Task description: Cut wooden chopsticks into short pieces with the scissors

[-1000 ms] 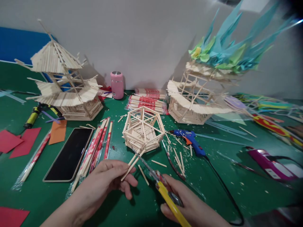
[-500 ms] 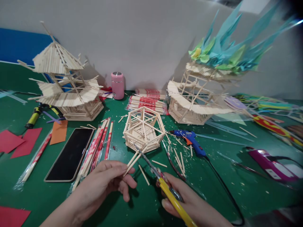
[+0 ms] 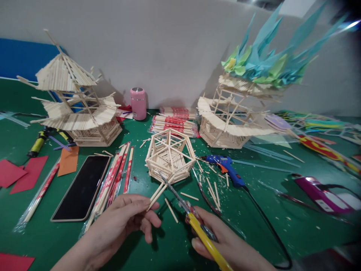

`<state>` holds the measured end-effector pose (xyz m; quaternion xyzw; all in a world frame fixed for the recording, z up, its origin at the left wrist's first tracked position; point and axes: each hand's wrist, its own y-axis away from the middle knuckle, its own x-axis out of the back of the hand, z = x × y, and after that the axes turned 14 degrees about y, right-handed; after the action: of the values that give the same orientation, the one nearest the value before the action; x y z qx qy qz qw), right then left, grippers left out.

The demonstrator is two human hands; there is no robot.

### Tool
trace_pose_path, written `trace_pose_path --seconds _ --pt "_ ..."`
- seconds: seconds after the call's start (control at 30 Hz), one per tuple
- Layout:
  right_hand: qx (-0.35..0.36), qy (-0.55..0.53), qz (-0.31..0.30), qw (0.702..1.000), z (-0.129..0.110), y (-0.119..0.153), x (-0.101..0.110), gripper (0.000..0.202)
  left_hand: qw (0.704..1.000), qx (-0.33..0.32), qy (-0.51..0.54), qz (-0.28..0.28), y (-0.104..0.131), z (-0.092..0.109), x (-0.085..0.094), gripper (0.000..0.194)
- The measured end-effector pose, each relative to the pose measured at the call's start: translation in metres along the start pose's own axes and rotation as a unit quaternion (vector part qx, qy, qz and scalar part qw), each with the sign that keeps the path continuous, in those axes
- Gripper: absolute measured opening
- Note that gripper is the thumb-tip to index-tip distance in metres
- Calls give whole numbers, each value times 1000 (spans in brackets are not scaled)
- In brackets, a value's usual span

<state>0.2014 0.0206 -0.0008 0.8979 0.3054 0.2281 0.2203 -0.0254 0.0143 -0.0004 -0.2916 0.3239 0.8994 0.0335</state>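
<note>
My left hand (image 3: 132,216) pinches a pair of thin wooden sticks (image 3: 157,194) between thumb and forefinger, the other fingers loosely curled. In my right hand (image 3: 217,233) is a yellow-handled cutter (image 3: 204,235) with a long, narrow metal blade. Its blade lies by the upper ends of the sticks; whether it touches them I cannot tell. Just beyond stands a hexagonal wooden stick frame (image 3: 170,156), open-sided, with spokes across its top. Loose stick pieces (image 3: 171,210) are scattered on the green table (image 3: 166,252) around it.
A blue glue gun (image 3: 225,167) with a black cord lies right of the frame. Packaged sticks (image 3: 117,173) and a phone (image 3: 81,188) are at left. Two stick pavilions (image 3: 81,120) and a pink bottle (image 3: 138,104) stand behind. A purple power strip (image 3: 318,194) sits far right.
The view has shifted slightly, moving most background things a little left in the picture. Both hands keep their grips, with the sticks and cutter nearly in the same place.
</note>
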Motion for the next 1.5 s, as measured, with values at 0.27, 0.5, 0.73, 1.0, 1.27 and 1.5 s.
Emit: trace_pose_path --seconds 0.27,0.5,0.73,1.0,1.27,1.5 --pt "-15 9 1 1000 0 2 0 32 999 5 -42 -25 0 2 3 36" --pt "-5 23 2 1000 3 1 1 34 999 -8 -23 -28 0 0 1 29" --pt "-10 26 3 1000 3 3 3 41 999 -17 -17 -29 0 -4 1 30" --pt "-39 -34 -56 997 10 2 3 39 999 -19 -36 -12 2 -4 -1 31" --pt "-52 -88 -73 992 19 3 5 34 997 -27 -73 -2 2 -1 -3 30" --pt "-55 -114 -59 990 23 0 3 38 997 -20 -71 6 4 -1 -5 36"
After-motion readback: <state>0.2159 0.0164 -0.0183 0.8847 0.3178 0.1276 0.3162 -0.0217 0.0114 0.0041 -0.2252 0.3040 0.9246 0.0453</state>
